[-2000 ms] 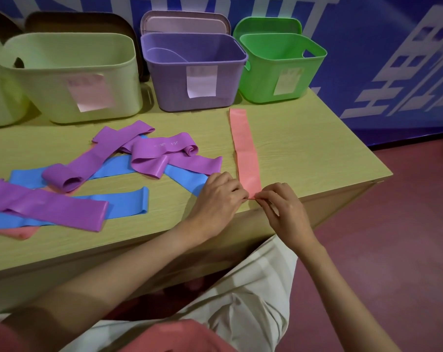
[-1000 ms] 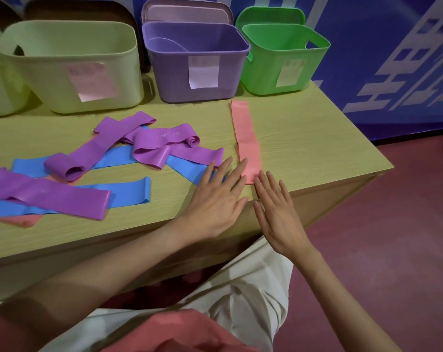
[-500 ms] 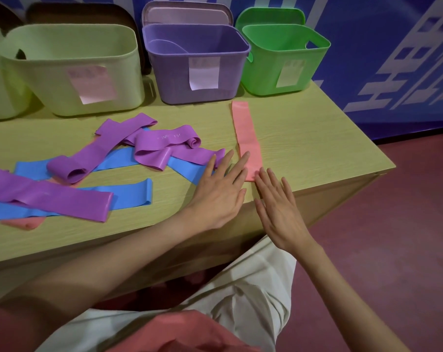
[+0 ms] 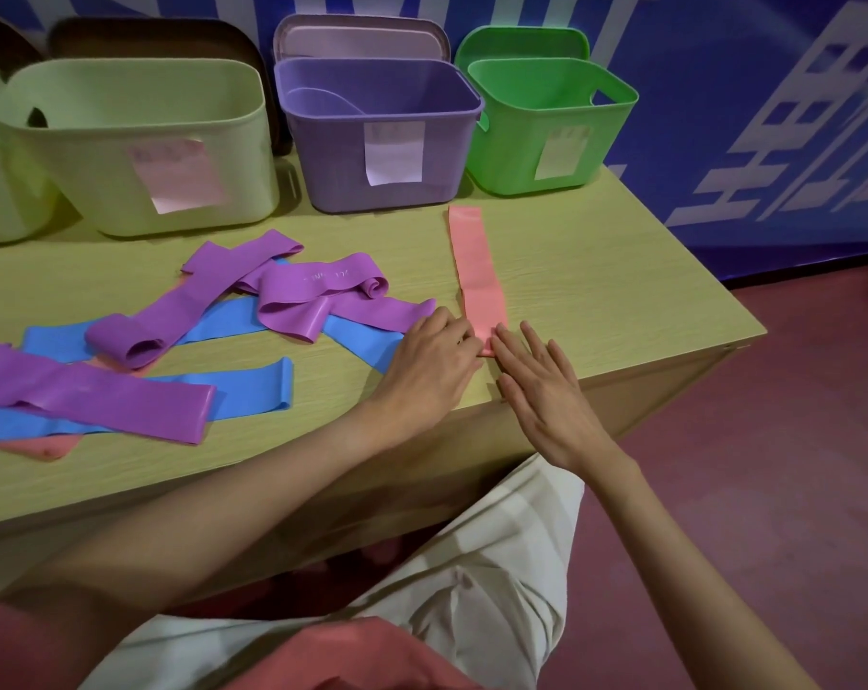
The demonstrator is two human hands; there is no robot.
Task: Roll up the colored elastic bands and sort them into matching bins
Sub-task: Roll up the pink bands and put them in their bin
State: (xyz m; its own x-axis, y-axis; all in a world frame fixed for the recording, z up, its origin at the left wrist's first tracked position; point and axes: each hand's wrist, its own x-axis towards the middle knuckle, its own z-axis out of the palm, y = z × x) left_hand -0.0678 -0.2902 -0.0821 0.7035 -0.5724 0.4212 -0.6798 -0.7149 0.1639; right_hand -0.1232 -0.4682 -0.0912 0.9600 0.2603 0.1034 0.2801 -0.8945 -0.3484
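Far left, table: purple bands and blue bands overlapping in a loose heap; corner of a pink piece poking out near the front edge. Behind the heap, pale green bin, then purple bin, then green bin, all along the back edge, paper labels facing forward. Mid-right: pink band flat, lengthwise, far end just short of the purple bin, near end close to the front edge. Left hand with fingers curled at the band's near end, touching it; whether pinching, cannot tell. Right hand flat, fingers straight, fingertips at same end. Right of band: bare tabletop out to the corner.
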